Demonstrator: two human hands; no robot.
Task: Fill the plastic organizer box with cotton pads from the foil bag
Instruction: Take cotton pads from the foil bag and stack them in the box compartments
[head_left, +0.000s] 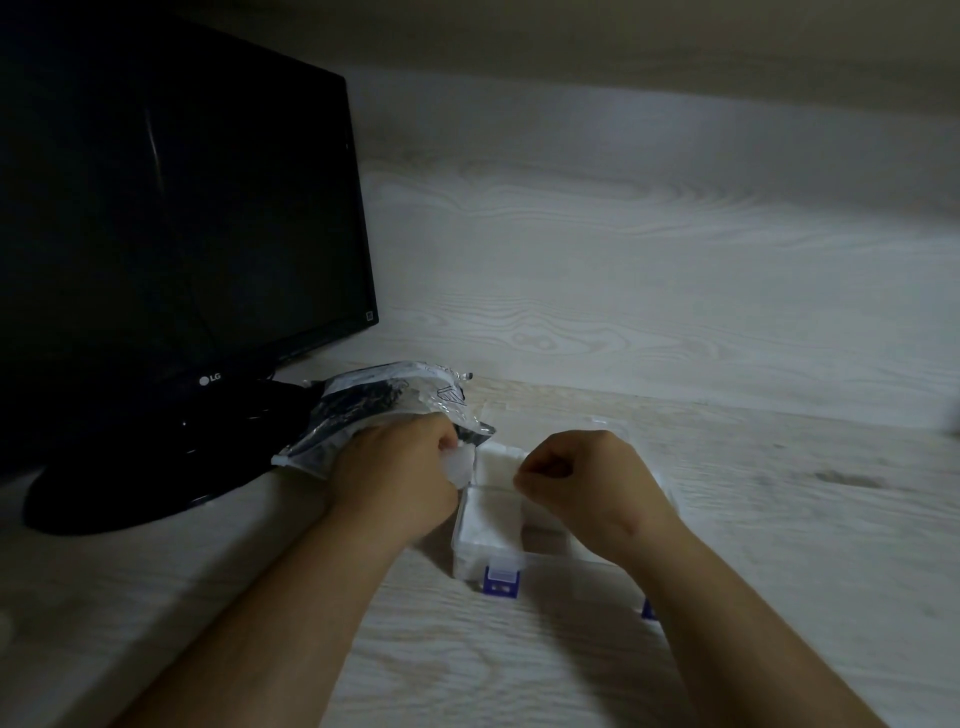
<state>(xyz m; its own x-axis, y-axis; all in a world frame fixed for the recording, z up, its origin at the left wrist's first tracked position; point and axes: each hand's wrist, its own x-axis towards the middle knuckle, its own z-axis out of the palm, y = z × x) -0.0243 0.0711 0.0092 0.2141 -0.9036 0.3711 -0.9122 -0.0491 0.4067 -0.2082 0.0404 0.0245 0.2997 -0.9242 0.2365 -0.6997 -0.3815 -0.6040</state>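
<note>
Cotton pads, soft, light, probably easily splayed: my left hand pinches a stack by its edges between bag and box. Right hand fingers curl over the box; whether they hold anything, I can't tell.

Left hand holds cotton pads beside box.

Wood-grain desk: monitor, foil bag, organizer box.

Glossy crinkled foil bag, clear plastic organizer box, matt wood-grain desk.
</note>
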